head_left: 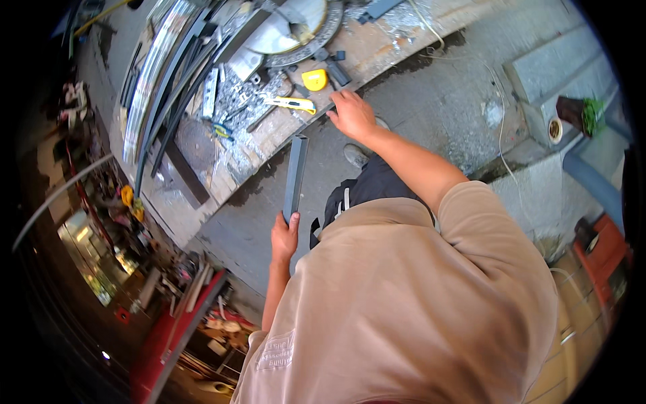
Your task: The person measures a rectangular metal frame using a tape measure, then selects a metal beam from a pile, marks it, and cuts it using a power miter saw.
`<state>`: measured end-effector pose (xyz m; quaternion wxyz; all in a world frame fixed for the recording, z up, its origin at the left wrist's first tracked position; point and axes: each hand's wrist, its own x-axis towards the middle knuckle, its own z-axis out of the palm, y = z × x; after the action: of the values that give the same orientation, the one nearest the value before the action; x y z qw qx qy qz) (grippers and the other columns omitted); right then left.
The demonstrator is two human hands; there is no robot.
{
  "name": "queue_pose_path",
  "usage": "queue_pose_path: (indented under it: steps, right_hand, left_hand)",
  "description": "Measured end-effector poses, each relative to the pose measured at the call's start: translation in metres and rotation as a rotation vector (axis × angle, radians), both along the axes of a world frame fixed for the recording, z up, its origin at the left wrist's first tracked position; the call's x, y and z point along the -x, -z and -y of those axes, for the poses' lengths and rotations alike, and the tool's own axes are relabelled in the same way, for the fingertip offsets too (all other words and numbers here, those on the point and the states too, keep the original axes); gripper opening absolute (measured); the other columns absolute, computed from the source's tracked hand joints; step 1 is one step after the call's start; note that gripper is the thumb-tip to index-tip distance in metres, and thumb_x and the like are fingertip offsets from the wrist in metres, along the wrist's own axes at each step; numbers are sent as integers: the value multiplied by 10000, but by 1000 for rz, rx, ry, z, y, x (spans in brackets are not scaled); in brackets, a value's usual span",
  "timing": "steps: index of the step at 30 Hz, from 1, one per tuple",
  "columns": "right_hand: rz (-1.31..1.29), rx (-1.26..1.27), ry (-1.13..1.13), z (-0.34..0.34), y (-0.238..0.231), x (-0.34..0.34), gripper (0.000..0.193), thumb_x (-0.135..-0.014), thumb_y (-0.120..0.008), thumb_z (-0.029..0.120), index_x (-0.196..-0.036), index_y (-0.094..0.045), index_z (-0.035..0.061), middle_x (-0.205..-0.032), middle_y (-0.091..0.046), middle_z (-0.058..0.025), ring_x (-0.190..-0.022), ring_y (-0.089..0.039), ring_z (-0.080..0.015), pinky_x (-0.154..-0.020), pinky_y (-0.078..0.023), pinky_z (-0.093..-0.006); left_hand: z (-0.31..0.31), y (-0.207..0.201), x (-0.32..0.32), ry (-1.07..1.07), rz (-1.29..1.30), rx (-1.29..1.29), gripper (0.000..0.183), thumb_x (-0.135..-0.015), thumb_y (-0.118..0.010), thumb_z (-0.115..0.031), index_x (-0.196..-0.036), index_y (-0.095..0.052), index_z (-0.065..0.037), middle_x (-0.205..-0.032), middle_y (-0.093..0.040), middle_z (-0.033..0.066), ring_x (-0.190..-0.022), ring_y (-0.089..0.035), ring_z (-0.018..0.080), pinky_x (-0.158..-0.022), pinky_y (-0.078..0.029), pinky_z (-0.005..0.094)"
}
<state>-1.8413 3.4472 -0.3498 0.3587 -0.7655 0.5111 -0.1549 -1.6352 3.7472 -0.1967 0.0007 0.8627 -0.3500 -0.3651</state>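
My left hand is closed around the lower part of a grey metal profile, a straight square-edged bar held off the bench's near edge, its upper end pointing toward the bench. At that edge is my right hand, its fingers curled and thumb drawn in. What lies between them is too small to make out. Just beyond it sit a yellow tape measure and a short dark grey block. To its left lies a yellow and white utility knife. Farther left are small pliers.
Long bent grey strips and a clear-wrapped bundle cover the bench's left side. A large round disc sits at the back amid metal shavings. A white cable crosses the concrete floor at right, near a potted plant.
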Motion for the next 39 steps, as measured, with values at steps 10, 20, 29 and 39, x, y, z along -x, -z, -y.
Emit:
queue_pose_path:
  steps: [10,20,29,39]
  right_hand:
    - [-399,481,-420,77,54,-73,390,-991,-558,195,-1354,-692,239,-1212,-645,-89,-1201,-603,-269,-989,-488,-422]
    - [-363,494,-367,22,4,-62,509,-904,-763,335,-1380,-666,185,-1208,-623,-181,-1146,-592,-373,-970,-482,-510]
    - [-583,173,-403,-163,-1,-18,484,-915,-738,315,-1336,-618,106,-1190,-616,-273,-1163,-581,-462,-1020,-490,-531]
    - [-713,-132,-390,-293,6,-159,540,-979,-566,466,-1369,-609,95,-1249,-677,-312,-1204,-631,-476,-1060,-498,-549]
  left_hand:
    - [-39,-27,16,-404,67,88,710,-1033,-606,-637,-1257,-598,37,-952,-721,280,-951,-705,500,-834,-543,537]
    - [-140,-22,-13,-636,143,171,671,-1019,-676,-531,-1341,-580,50,-1095,-721,315,-1066,-686,512,-904,-536,537]
    - [-305,-4,-104,-732,245,551,571,-935,-798,-342,-1305,-571,30,-1087,-698,287,-1034,-658,508,-893,-528,530]
    - [-435,-28,-217,-757,432,691,568,-927,-803,-359,-1284,-574,17,-1095,-677,261,-1037,-639,500,-908,-516,517]
